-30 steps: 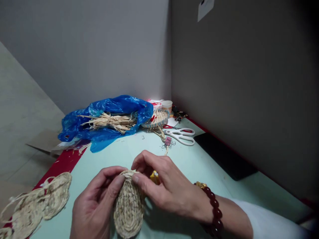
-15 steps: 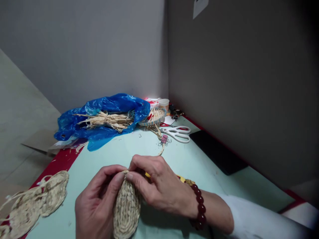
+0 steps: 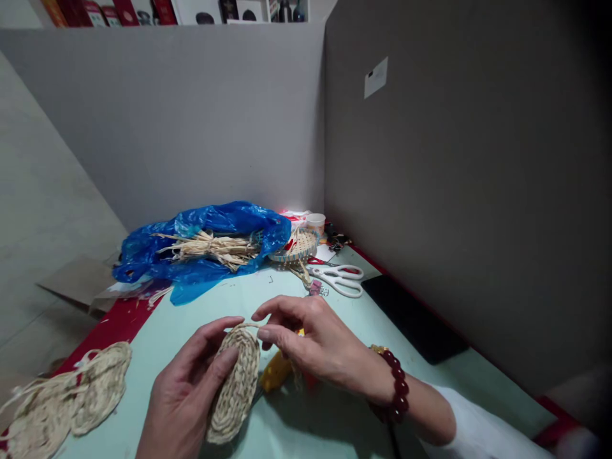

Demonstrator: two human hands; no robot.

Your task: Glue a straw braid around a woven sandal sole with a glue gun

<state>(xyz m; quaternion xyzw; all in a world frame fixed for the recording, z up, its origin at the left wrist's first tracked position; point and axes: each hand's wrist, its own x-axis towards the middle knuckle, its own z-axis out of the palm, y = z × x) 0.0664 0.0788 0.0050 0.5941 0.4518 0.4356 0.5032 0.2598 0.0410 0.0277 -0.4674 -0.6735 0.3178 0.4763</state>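
An oval piece of coiled, braided straw [image 3: 236, 386] stands tilted in my left hand [image 3: 186, 382], thumb on its near face and fingers behind. From its top edge a thin straw strand [image 3: 251, 326] runs right to my right hand [image 3: 306, 335], which pinches it between thumb and forefinger. A dark red bead bracelet [image 3: 400, 386] circles my right wrist. Beneath the right hand lies a yellow object [image 3: 276, 371], partly covered, its kind unclear. At the left table edge rests another woven straw piece [image 3: 98, 395] with loose strands.
At the back, a blue plastic bag [image 3: 229, 217] holds a bundle of dry straw [image 3: 215, 247]. Beside it are a small woven basket [image 3: 301, 245], a paper cup [image 3: 315, 222], white-handled scissors [image 3: 342, 278] and a pink clip [image 3: 315, 287]. A black flat panel [image 3: 411, 319] lies along the right partition.
My right hand has moved slightly away from the straw piece's top, drawing the strand out to the right. The straw piece has tilted, and the view has risen to include shelves at the top.
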